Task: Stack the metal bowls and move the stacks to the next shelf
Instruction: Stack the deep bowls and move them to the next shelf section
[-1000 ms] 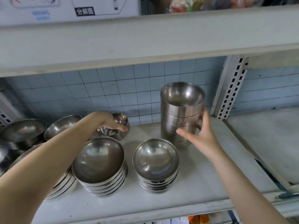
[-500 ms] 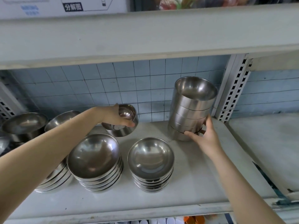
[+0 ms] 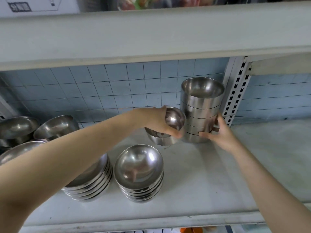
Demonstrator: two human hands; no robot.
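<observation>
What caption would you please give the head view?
Left hand holds a small bowl beside the tall stack gripped by right hand.

Left hand (image 3: 156, 121) carried small bowl (image 3: 175, 121) rightward, now just beside tall stack (image 3: 202, 105); right hand (image 3: 222, 135) grip lower.

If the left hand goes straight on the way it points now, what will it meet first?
Probably the tall stack of bowls, which the right hand grips; the small bowl in the left hand seems nearly against it.
</observation>
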